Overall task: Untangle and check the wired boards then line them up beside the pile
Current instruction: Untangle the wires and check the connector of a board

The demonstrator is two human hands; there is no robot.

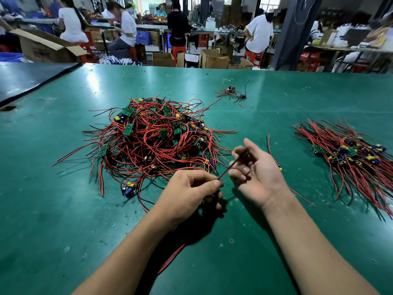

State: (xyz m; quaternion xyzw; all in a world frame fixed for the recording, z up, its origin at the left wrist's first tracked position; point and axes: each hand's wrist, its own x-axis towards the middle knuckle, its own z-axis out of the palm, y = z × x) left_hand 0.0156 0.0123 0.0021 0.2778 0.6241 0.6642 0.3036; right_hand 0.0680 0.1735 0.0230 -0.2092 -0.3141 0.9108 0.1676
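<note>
Green bench surface carrying sorted and unsorted wired boards.
The bench (63, 199) has a green top, scuffed and speckled. Left of centre lies a loose pile (157, 141) of small green boards tangled in red and black wires. Well apart, at the right edge, lies a second group (348, 158), its wires roughly parallel. Between the two lies a single board (279, 166), partly hidden. Farther back lies a small cluster (231, 93) of wired boards, with a pale rubber band (169, 93) to its left. A dark sheet (32, 79) covers the far left corner.
</note>
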